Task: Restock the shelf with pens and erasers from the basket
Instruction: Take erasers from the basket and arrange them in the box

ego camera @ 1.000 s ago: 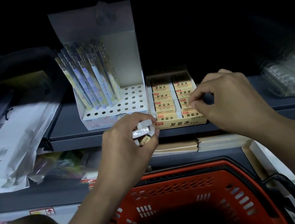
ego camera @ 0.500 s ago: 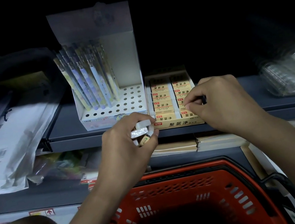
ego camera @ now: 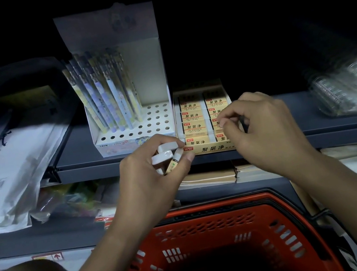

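Left hand grips a few erasers just left of the right hand, whose fingertips pinch together over the eraser box; right's closer.

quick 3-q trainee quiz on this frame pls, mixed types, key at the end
1. True or false: the left hand holds several erasers.
2. Which stands left of the eraser box on the shelf?
A. pen display box
B. red basket
C. a stapler
3. Fill in: the right hand is over the ____ column of the eraser box.

Key
1. True
2. A
3. right
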{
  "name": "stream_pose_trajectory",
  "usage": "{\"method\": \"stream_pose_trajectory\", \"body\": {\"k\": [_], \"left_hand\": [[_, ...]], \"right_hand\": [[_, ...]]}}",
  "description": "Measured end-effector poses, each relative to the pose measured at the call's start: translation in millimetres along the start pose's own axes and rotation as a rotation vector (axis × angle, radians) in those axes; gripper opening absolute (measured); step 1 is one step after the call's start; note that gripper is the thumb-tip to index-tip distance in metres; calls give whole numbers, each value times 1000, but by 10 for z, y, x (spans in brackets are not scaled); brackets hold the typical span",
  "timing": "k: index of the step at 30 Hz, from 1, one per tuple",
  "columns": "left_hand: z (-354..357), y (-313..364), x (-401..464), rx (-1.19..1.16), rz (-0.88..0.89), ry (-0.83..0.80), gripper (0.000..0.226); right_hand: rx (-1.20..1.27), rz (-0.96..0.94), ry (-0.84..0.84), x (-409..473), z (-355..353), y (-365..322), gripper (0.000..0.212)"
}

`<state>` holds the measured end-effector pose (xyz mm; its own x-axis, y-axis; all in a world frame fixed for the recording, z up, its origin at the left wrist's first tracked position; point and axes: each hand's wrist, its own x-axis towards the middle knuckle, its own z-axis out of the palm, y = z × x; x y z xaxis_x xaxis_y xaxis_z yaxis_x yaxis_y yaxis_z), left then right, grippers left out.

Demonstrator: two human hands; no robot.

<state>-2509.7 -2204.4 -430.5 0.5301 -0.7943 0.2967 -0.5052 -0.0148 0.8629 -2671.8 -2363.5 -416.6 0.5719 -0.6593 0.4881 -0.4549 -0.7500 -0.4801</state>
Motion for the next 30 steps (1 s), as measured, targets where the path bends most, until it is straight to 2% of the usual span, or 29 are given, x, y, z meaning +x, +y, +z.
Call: {"method": "stream_pose_trajectory", "body": {"k": [6,9,13,16,20,26,30], "left_hand": [[-10,109,-22,-205,-56,-38,21],[-13,132,-36,-306,-108,-46,29],[1,121,-69,-348,-141,-74,39],[-5,109,-82,-356,-163,-79,41],[-20,103,-79,-352,-182,-81,37],[8,142,-76,-370,-170,-74,34],[10,169,-76,-370,-137,-70,27]], "right_hand": [[52,-154,72,-198,90,-145,14],[109,-275,-1,-288,99,-266,16],[117,-331,-143,-383,145,-391,39],[121,-316,-156,-405,187,-424,48],[152,-287,-161,-419,194,-436,51],[303,-115,-167,-453,230,-456,37],[474,-26,-245,-423,219,-453,25]]}}
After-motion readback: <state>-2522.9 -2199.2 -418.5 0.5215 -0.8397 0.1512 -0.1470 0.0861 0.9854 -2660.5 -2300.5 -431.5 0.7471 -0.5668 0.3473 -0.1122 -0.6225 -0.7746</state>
